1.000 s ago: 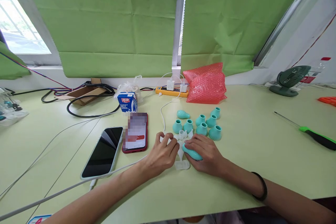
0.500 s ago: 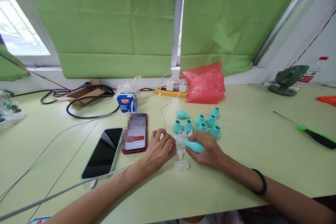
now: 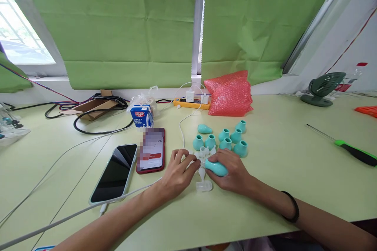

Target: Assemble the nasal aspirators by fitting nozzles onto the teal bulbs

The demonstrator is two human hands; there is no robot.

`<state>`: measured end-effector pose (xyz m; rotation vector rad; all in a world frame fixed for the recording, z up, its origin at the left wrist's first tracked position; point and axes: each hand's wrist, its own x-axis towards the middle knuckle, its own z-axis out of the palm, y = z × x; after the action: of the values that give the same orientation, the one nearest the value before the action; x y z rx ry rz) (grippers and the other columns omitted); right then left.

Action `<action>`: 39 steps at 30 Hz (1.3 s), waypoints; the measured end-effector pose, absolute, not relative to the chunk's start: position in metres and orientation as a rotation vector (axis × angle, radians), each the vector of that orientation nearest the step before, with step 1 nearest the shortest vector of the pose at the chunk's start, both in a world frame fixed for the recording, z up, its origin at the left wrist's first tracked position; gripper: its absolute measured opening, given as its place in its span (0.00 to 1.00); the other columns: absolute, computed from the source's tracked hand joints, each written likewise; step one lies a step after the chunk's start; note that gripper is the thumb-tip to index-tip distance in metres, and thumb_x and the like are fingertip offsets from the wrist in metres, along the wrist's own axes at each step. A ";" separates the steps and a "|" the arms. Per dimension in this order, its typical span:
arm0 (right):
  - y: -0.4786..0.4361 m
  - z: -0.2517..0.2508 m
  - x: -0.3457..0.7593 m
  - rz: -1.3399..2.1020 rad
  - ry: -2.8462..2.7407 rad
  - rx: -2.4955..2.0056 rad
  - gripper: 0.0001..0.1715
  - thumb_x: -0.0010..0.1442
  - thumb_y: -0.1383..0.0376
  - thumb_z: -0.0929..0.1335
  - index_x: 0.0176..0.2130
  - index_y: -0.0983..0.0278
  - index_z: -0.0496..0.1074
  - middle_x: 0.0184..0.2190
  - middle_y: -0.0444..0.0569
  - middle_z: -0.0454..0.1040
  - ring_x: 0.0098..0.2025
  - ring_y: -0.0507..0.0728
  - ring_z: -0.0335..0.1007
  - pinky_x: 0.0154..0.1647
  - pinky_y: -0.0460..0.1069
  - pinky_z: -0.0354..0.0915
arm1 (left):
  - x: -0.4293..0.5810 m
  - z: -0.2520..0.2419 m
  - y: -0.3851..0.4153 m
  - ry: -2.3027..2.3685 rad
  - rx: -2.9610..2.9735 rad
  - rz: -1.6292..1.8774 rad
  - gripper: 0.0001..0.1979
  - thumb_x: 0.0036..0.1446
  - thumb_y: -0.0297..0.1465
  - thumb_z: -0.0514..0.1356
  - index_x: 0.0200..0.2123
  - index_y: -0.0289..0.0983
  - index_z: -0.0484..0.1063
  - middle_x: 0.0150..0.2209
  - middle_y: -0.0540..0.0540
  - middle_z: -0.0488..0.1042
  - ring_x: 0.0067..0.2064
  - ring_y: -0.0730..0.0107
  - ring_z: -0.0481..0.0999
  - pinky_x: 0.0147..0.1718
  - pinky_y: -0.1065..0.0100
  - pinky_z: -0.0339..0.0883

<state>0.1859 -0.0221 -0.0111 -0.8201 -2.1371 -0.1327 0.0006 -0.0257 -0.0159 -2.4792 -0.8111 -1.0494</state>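
Note:
A teal rubber squeeze bulb (image 3: pixel 217 168) lies on its side in my right hand (image 3: pixel 234 172), its neck pointing left. My left hand (image 3: pixel 180 172) is closed, thumb and fingers pinched at a small clear plastic nozzle (image 3: pixel 202 163) by the bulb's mouth. The fingers partly hide the nozzle, so I cannot tell how far it sits in the neck. Just in front on the table lies a clear plastic piece (image 3: pixel 204 186). More translucent pieces (image 3: pixel 204 151) are behind my fingers. Several teal bulbs (image 3: pixel 240 148) stand mouth up farther back, and one bulb (image 3: pixel 204 128) lies on its side.
Left of my hands lie a red-cased phone (image 3: pixel 150 160) and a dark-screened phone (image 3: pixel 114 174), with a white cable (image 3: pixel 73 214) crossing my forearm. Behind are a milk carton (image 3: pixel 141 116), a power strip (image 3: pixel 182 103) and red bubble wrap (image 3: pixel 229 96). A screwdriver (image 3: pixel 353 151) lies right.
The bulb in my right hand has shifted slightly left and down toward my left fingers. The clear nozzle now shows between my left fingertips and the bulb's mouth.

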 end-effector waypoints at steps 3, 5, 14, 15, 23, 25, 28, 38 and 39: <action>-0.025 -0.010 0.185 -0.124 -2.091 -0.849 0.07 0.46 0.67 0.66 0.29 0.63 0.62 0.22 0.45 0.69 0.26 0.54 0.66 0.27 0.48 0.60 | 0.000 -0.014 -0.025 -0.815 -2.461 -1.144 0.06 0.51 0.21 0.55 0.34 0.34 0.65 0.31 0.45 0.71 0.34 0.67 0.61 0.31 0.64 0.59; -0.025 -0.009 0.185 -0.123 -2.074 -0.884 0.08 0.45 0.66 0.66 0.29 0.63 0.62 0.23 0.46 0.70 0.25 0.54 0.66 0.27 0.48 0.60 | 0.000 -0.014 -0.025 -0.815 -2.448 -1.201 0.07 0.51 0.21 0.55 0.34 0.34 0.65 0.31 0.44 0.71 0.34 0.67 0.60 0.31 0.64 0.60; -0.011 -0.007 0.195 -0.197 -1.982 -0.946 0.09 0.47 0.64 0.66 0.29 0.63 0.61 0.24 0.47 0.70 0.25 0.54 0.66 0.28 0.49 0.62 | 0.001 -0.019 -0.021 -0.961 -2.525 -1.241 0.05 0.51 0.24 0.56 0.33 0.35 0.67 0.32 0.44 0.69 0.35 0.67 0.62 0.32 0.65 0.62; -0.012 -0.007 0.194 -0.202 -1.999 -0.917 0.09 0.47 0.64 0.66 0.30 0.63 0.61 0.24 0.47 0.70 0.25 0.54 0.66 0.29 0.50 0.62 | 0.001 -0.019 -0.019 -1.024 -2.530 -1.209 0.05 0.51 0.24 0.55 0.33 0.36 0.68 0.33 0.44 0.68 0.35 0.66 0.62 0.32 0.65 0.62; -0.016 -0.009 0.192 -0.035 -2.076 -0.764 0.11 0.47 0.65 0.67 0.33 0.63 0.61 0.25 0.47 0.70 0.29 0.55 0.67 0.30 0.50 0.63 | -0.002 -0.018 -0.015 -1.257 -2.648 -1.142 0.12 0.56 0.25 0.49 0.42 0.35 0.66 0.33 0.42 0.67 0.36 0.64 0.60 0.33 0.63 0.61; -0.019 -0.009 0.191 0.070 -2.131 -0.718 0.11 0.48 0.66 0.66 0.34 0.63 0.61 0.27 0.47 0.69 0.30 0.55 0.67 0.30 0.49 0.64 | -0.003 -0.013 -0.021 -1.245 -2.682 -1.248 0.12 0.57 0.26 0.47 0.43 0.33 0.63 0.33 0.42 0.67 0.36 0.65 0.60 0.35 0.62 0.60; -0.028 -0.007 0.188 0.220 -2.217 -0.679 0.11 0.49 0.66 0.66 0.34 0.63 0.60 0.27 0.46 0.69 0.30 0.53 0.67 0.30 0.47 0.64 | -0.002 -0.005 -0.031 -1.062 -2.778 -1.212 0.13 0.56 0.34 0.48 0.38 0.32 0.64 0.34 0.41 0.66 0.36 0.63 0.59 0.34 0.60 0.59; -0.047 0.004 0.184 0.642 -2.126 -0.646 0.11 0.46 0.63 0.69 0.30 0.62 0.63 0.26 0.44 0.71 0.29 0.52 0.68 0.32 0.45 0.64 | 0.003 0.000 -0.041 -0.519 -2.799 -1.049 0.17 0.59 0.33 0.42 0.20 0.34 0.59 0.18 0.47 0.59 0.24 0.70 0.55 0.22 0.68 0.57; -0.045 0.005 0.185 0.749 -2.131 -0.642 0.12 0.45 0.62 0.69 0.29 0.63 0.63 0.26 0.43 0.71 0.29 0.51 0.68 0.31 0.45 0.64 | 0.004 0.000 -0.042 -0.483 -2.791 -1.057 0.17 0.59 0.32 0.41 0.21 0.35 0.59 0.18 0.48 0.58 0.24 0.70 0.54 0.22 0.68 0.57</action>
<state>0.1853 -0.0451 0.0052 -0.6423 -2.1312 0.7493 0.0038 -0.0416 0.0002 -2.7914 -0.4833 -1.0574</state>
